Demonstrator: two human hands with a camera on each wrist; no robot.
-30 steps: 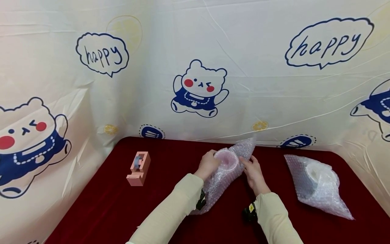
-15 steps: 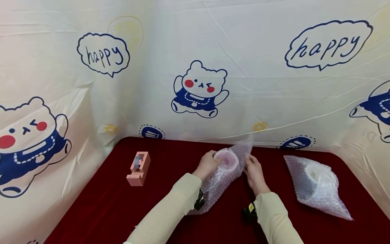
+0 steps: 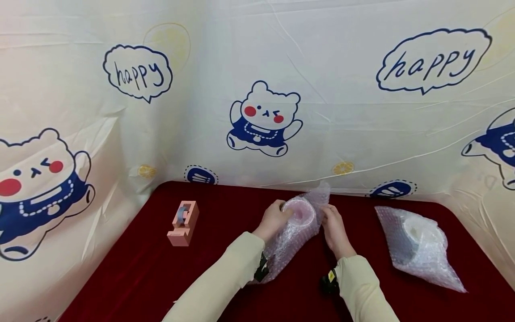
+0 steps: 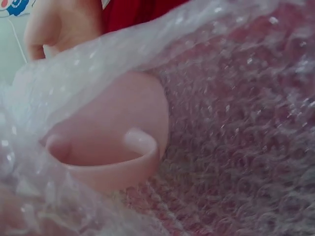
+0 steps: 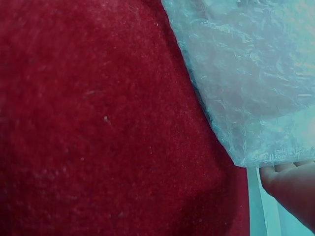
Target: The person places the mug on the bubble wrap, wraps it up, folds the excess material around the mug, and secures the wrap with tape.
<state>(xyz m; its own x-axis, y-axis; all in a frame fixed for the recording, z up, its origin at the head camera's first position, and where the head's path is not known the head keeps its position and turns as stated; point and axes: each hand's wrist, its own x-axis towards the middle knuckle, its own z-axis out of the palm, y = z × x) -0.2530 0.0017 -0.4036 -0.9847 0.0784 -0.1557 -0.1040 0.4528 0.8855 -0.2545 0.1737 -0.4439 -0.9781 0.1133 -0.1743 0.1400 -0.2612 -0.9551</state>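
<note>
A pink mug (image 3: 301, 213) rests on a sheet of bubble wrap (image 3: 290, 246) at the middle of the table, its round opening toward the head camera. Its looped handle (image 4: 110, 169) shows in the left wrist view, with wrap folded up beside it. My left hand (image 3: 275, 219) grips the mug from the left, thumb at the rim and the other fingers mostly hidden. On the other side, my right hand (image 3: 335, 227) pinches the wrap's edge close to the mug. A corner of the wrap rises beyond both hands toward the backdrop.
A pink tape dispenser (image 3: 183, 223) with a blue roll stands on the left of the red tablecloth (image 3: 141, 277). Over on the right lies a white cup-like item (image 3: 420, 230) wrapped in bubble wrap. A printed white curtain (image 3: 342, 80) encloses the back and sides.
My right hand has shifted its hold on the wrap, and the raised far corner has moved slightly left and folded inward. The left hand has stayed at the mug.
</note>
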